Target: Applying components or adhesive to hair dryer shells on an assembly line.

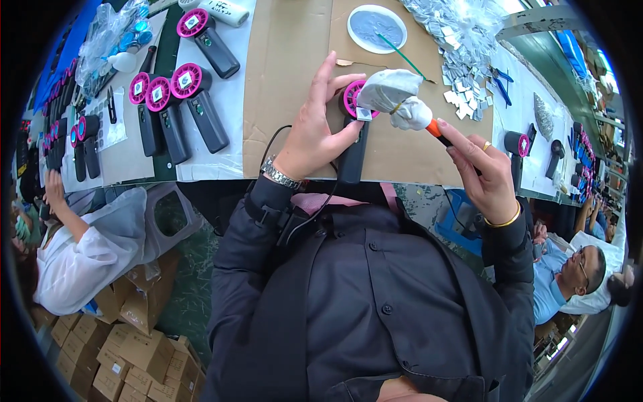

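The near edge of the table runs just in front of the person's dark jacket (382,288), and the handle of a black handheld fan (351,157) reaches down to about that edge. Plain brown cardboard (415,164) shows right of the handle, under the cloth-wrapped tool and as far as the right hand; a narrower strip of it shows left of the left wrist.

The right hand (485,167) pinches the dark end of the orange-handled tool (437,129) between thumb and forefinger. Its head, a white cloth bundle (392,94) tied with a tan band, covers part of the fan's pink ring (349,99). The left hand (313,127) spreads thumb and fingers widely around the fan's head, the thumb against its lower side, one fingertip at the top of the ring, another finger pointing away. A pale square (364,114) sits at the ring's lower edge.

Farther off, a round white dish (350,32) of grey paste carries a green stick (400,53). To its right lie small pale squares (462,94), then blue-handled pliers (503,87). On the left, beyond the cardboard's side edge, more pink-ringed fans (209,120) lie near one another.
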Action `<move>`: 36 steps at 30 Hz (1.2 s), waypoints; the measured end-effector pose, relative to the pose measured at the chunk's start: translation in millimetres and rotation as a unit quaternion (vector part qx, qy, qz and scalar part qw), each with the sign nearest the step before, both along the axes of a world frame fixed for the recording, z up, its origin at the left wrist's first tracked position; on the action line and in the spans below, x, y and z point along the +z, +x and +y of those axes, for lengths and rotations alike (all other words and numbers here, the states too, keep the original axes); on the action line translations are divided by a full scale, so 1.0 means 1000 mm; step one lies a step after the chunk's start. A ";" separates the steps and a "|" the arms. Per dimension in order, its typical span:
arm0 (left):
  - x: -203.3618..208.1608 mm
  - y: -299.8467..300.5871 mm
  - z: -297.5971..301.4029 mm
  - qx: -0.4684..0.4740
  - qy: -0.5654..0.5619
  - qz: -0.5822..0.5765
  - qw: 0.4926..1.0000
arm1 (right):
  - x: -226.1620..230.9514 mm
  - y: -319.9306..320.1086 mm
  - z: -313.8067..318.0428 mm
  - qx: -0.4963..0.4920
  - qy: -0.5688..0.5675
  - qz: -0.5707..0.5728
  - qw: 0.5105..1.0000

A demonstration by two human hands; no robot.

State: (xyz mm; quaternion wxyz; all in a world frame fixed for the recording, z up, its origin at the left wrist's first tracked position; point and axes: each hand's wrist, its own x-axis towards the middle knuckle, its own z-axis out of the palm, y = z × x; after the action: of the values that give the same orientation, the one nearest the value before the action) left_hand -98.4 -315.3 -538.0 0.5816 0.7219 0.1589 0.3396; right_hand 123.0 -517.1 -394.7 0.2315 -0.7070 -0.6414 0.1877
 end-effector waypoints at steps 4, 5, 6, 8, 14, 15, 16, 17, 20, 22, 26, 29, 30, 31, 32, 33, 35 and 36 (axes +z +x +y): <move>0.000 -0.001 0.001 -0.008 -0.018 0.005 1.000 | 0.000 0.001 0.002 -0.003 -0.007 -0.008 1.000; 0.000 -0.001 0.001 -0.001 -0.001 0.003 1.000 | 0.001 0.002 0.003 -0.001 -0.010 -0.011 1.000; -0.001 0.000 0.001 0.006 0.016 0.001 1.000 | 0.002 0.002 0.003 0.001 -0.012 -0.015 1.000; 0.001 -0.002 -0.001 0.012 0.032 -0.001 0.999 | 0.002 0.004 0.002 0.002 -0.015 -0.018 1.000; 0.011 -0.005 -0.008 0.107 0.125 0.019 0.986 | 0.001 0.013 -0.006 -0.024 0.013 -0.001 1.000; 0.010 -0.003 -0.008 0.107 0.111 0.017 0.988 | 0.000 0.014 -0.007 -0.026 0.019 0.002 0.999; 0.008 -0.003 -0.008 0.108 0.110 0.018 0.988 | 0.000 0.014 -0.007 -0.025 0.019 0.002 1.000; 0.003 -0.004 -0.008 0.095 0.084 0.010 0.992 | 0.000 0.013 -0.007 -0.023 0.010 0.000 1.000; -0.002 -0.004 -0.008 0.069 0.031 -0.005 0.997 | -0.001 0.011 -0.007 -0.017 -0.009 -0.003 1.000; -0.002 -0.004 -0.009 0.066 0.026 -0.007 0.997 | -0.001 0.010 -0.006 -0.009 -0.008 -0.001 1.000; -0.001 -0.004 -0.010 0.066 0.031 -0.009 0.997 | 0.001 0.009 -0.001 0.003 -0.001 -0.014 1.000; -0.002 -0.003 -0.010 0.067 0.033 -0.012 0.997 | 0.001 0.008 0.004 0.011 0.005 -0.025 1.000; -0.002 -0.003 -0.010 0.067 0.031 -0.013 0.997 | 0.002 0.009 0.006 0.016 0.007 -0.028 0.999; -0.002 -0.003 -0.009 0.067 0.030 -0.015 0.997 | 0.002 0.009 0.007 0.021 0.009 -0.032 0.999; -0.002 -0.003 -0.009 0.067 0.029 -0.016 0.997 | 0.004 0.009 0.008 0.021 0.008 -0.032 0.999; -0.002 -0.002 -0.009 0.066 0.027 -0.017 0.997 | 0.007 0.010 0.008 0.024 0.011 -0.040 0.999; -0.002 -0.003 -0.010 0.068 0.021 -0.016 0.997 | 0.012 0.011 0.010 0.033 0.017 -0.054 0.998; -0.002 -0.004 -0.010 0.070 0.020 -0.016 0.997 | 0.012 0.012 0.010 0.035 0.016 -0.054 0.998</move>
State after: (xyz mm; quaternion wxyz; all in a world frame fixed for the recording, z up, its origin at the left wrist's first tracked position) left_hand -101.9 -325.7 -539.6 0.5442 0.7153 0.1925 0.3939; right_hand 135.4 -507.1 -382.3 0.2014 -0.6891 -0.6803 0.1472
